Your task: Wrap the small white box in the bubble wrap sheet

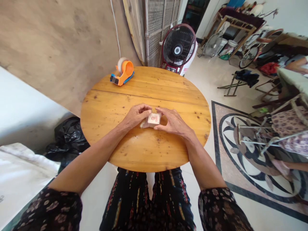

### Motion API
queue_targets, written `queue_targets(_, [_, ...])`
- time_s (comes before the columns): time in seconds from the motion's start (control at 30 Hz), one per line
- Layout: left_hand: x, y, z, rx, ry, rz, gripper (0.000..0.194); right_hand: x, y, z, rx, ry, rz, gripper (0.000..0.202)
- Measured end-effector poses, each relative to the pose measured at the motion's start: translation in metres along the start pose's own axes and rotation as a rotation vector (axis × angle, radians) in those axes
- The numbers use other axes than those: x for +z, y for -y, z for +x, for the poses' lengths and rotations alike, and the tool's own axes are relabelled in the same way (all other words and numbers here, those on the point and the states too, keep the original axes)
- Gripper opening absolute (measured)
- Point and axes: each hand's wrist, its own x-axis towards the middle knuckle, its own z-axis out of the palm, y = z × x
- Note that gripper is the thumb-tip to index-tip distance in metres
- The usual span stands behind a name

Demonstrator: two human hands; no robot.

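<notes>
A small square white packet (154,119) with a reddish mark on top rests on the wooden table, between my two hands. Clear wrapping seems to stick out at its lower left. My left hand (137,116) has its fingers curled, with thumb and fingertips closed at the packet's upper left edge. From the other side my right hand (173,122) holds the packet, fingers at the far right corner and thumb at the near right corner. What exactly the left fingertips pinch is too small to make out.
An orange tape dispenser (125,73) with a roll of tape stands at the far left of the oval wooden table (149,154). Beyond the table is a fan (179,48). Black plastic bags (69,134) lie at the left. A folding stool (237,81) and another person's arm are at right.
</notes>
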Motion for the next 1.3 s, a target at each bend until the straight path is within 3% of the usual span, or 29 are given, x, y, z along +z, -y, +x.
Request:
queue_targets(0.23, [0.0035,-0.0029,-0.0009,-0.017,0.041,0.101,0.033,0.0034,0.0015,0.0001,0.027,-0.007,-0.048,0.076])
queue_targets(0.6, [0.0014,0.0034,0.0034,-0.007,0.069,0.016,0.049,0.0027,0.0066,0.0009,0.035,-0.022,-0.071,0.071])
queue_targets(0.83, [-0.0013,0.0035,0.0038,-0.007,-0.071,-0.080,0.041,0.0043,0.0064,0.0007,-0.021,-0.010,-0.055,0.080])
queue_targets(1.3, [0.0028,-0.0017,-0.0044,0.073,-0.090,0.344,0.034,0.0074,0.0034,0.0022,-0.031,-0.053,-0.064,0.075])
